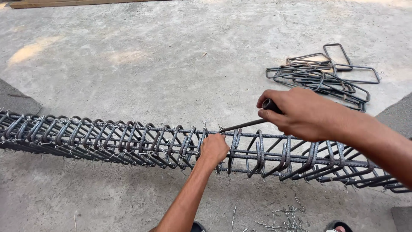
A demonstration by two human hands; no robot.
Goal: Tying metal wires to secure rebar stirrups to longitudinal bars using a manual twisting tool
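Bare concrete floor (171,47), long rebar cage (107,139) lying across it. Left hand (213,148) fisted on the cage's top bar — fingers fully curled. Right hand (300,112) wrapped tight round a hooked tying tool (246,124), tip at the joint. Loose stirrups (326,77) beyond — wire scraps (283,217) near.

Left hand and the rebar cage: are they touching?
Touching. The head view shows the left hand closed around a top bar of the rebar cage, fingers wrapped over it with no gap.
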